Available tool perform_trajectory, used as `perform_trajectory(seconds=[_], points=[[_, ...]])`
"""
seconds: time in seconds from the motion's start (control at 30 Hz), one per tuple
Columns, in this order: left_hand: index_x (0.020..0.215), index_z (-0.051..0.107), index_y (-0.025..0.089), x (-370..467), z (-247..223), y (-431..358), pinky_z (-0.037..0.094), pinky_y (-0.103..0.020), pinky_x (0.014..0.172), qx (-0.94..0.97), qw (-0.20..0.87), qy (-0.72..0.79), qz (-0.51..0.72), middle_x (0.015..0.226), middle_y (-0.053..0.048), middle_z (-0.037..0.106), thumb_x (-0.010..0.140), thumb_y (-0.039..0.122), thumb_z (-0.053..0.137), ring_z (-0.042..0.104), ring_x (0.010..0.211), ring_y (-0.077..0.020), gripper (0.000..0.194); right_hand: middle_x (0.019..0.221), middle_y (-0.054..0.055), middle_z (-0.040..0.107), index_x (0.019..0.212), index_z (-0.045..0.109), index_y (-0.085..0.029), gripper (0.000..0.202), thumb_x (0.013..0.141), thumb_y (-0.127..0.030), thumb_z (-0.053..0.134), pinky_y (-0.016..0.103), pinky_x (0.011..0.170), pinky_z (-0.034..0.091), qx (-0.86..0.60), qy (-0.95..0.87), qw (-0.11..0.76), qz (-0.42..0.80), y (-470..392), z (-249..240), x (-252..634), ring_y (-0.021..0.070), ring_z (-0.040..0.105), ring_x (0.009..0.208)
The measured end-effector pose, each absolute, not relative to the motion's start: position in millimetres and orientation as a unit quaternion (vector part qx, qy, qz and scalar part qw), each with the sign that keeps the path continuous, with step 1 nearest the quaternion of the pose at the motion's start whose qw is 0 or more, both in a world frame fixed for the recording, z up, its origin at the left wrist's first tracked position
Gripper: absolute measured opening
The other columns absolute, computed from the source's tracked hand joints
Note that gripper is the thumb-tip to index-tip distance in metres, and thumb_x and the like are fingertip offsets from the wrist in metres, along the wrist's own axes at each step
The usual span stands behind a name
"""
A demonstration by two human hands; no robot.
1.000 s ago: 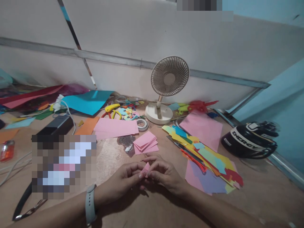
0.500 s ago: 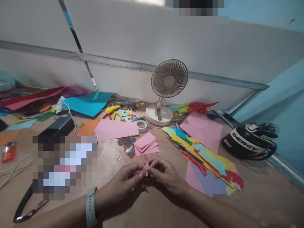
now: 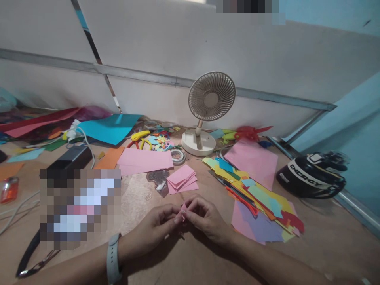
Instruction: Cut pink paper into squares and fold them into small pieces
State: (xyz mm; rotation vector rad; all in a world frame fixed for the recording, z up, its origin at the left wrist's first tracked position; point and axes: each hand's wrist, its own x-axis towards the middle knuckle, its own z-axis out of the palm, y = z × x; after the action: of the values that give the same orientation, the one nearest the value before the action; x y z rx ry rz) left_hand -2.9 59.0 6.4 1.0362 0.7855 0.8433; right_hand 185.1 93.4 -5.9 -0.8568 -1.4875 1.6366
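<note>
A small folded piece of pink paper is pinched between my two hands above the near middle of the table. My left hand, with a pale watch strap on its wrist, closes thumb and fingers on the paper's left side. From the right, my right hand pinches the same piece with thumb and forefinger. The fingers cover much of the paper, so its exact shape is hard to make out. Just beyond the hands lies a stack of pink paper pieces.
Behind stands a small fan. To the right are scissors among coloured paper scraps and a black jug. A tape roll and yellow-handled pliers lie further back. At left are a black box and a lighter.
Both hands stay in nearly the same place, still pinching the pink paper; the fingers have shifted only slightly. The view has tilted a little.
</note>
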Motion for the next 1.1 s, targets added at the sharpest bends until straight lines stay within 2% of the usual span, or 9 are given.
perform_trajectory(seconds=[0.1, 0.27, 0.37, 0.7, 1.1], points=[[0.099, 0.073, 0.012, -1.8, 8.3, 57.1, 0.045, -0.03, 0.078, 0.447, 0.723, 0.363, 0.381, 0.091, -0.009, 0.066, 0.085, 0.048, 0.075, 0.057, 0.083, -0.018, 0.038, 0.094, 0.004, 0.064, 0.074, 0.061, -0.018, 0.031, 0.084, -0.043, 0.075, 0.027, 0.074, 0.05, -0.336, -0.599, 0.376, 0.622, 94.0, -5.1, 185.5, 0.0141, 0.061, 0.084], [0.089, 0.073, 0.013, 2.7, 8.3, 50.5, 0.039, -0.023, 0.069, 0.309, 0.782, 0.349, 0.413, 0.082, -0.005, 0.062, 0.08, 0.038, 0.081, 0.052, 0.074, -0.013, 0.027, 0.089, 0.004, 0.065, 0.071, 0.061, -0.018, 0.033, 0.085, -0.045, 0.074, 0.028, 0.071, 0.05, -0.32, -0.618, 0.371, 0.616, 95.0, 0.8, 185.0, 0.0144, 0.062, 0.079], [0.087, 0.073, 0.012, 3.7, 7.0, 48.2, 0.04, -0.025, 0.073, 0.278, 0.794, 0.339, 0.42, 0.084, -0.006, 0.063, 0.08, 0.034, 0.081, 0.054, 0.076, -0.0142, 0.025, 0.087, 0.004, 0.066, 0.069, 0.061, -0.018, 0.034, 0.086, -0.044, 0.073, 0.029, 0.072, 0.05, -0.307, -0.626, 0.375, 0.611, 95.9, 1.4, 184.7, 0.0146, 0.063, 0.079], [0.088, 0.068, 0.011, -2.9, -2.2, 52.5, 0.044, -0.032, 0.078, 0.359, 0.787, 0.308, 0.395, 0.084, -0.009, 0.065, 0.089, 0.049, 0.07, 0.059, 0.078, -0.0175, 0.037, 0.089, 0.004, 0.063, 0.068, 0.06, -0.016, 0.034, 0.083, -0.042, 0.077, 0.027, 0.066, 0.051, -0.313, -0.601, 0.367, 0.637, 92.0, -0.6, 185.1, 0.0139, 0.061, 0.077], [0.091, 0.066, 0.011, -3.9, -3.6, 55.4, 0.047, -0.032, 0.077, 0.399, 0.78, 0.294, 0.382, 0.087, -0.009, 0.065, 0.091, 0.047, 0.069, 0.061, 0.08, -0.0169, 0.036, 0.092, 0.002, 0.061, 0.069, 0.058, -0.014, 0.032, 0.078, -0.034, 0.082, 0.027, 0.061, 0.053, -0.294, -0.485, 0.364, 0.739, 88.6, -1.9, 182.3, 0.0113, 0.061, 0.069]])
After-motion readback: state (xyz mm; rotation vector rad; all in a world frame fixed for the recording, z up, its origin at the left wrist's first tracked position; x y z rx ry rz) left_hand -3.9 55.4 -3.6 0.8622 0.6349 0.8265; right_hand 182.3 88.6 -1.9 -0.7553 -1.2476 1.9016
